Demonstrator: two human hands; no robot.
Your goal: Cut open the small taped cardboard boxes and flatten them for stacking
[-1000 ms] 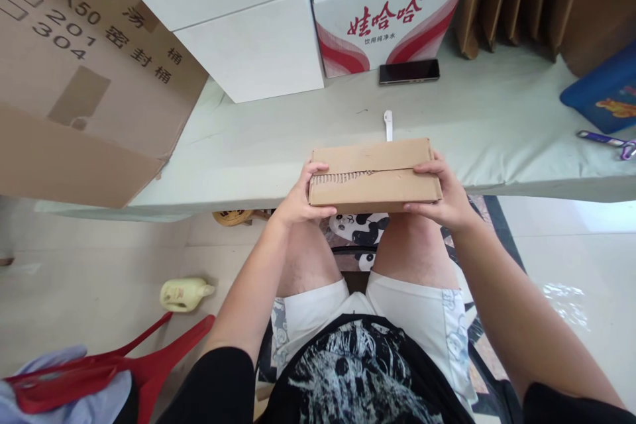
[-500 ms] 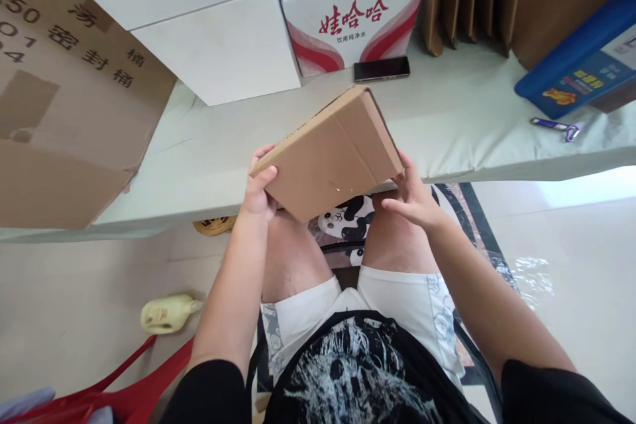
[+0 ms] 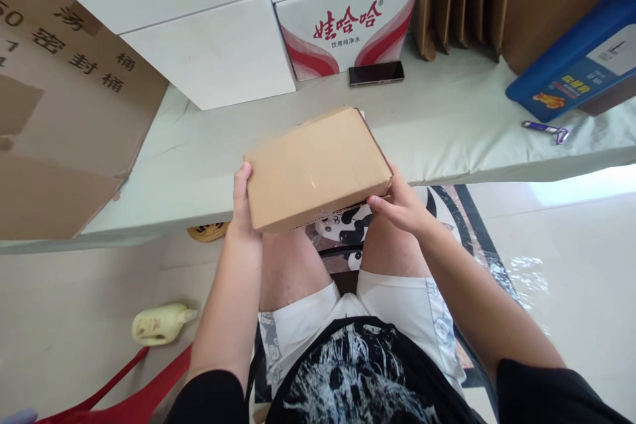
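Observation:
A small flat brown cardboard box (image 3: pixel 318 169) is held between my two hands, over my knees and the front edge of the table. My left hand (image 3: pixel 243 202) grips its left end, thumb along the near left side, with the other fingers hidden behind or beneath it. At the lower right corner, my right hand (image 3: pixel 400 202) closes on the box, thumb at the near edge and the remaining fingers out of sight on the right side. The box tilts slightly, its broad plain face turned up toward me.
On the cloth-covered table (image 3: pixel 199 159) stand white cartons (image 3: pixel 348 26), a large brown carton (image 3: pixel 74 112), folded cardboard (image 3: pixel 460 0) and a blue container (image 3: pixel 571 66). A phone (image 3: pixel 376 73) and a purple peeler (image 3: pixel 546 128) lie there too. A yellow bottle (image 3: pixel 161 323) lies on the floor.
The box has been rolled so another broad face and its near side now show. My right hand, looser before with thumb apart, now grips the corner. The view has shifted slightly.

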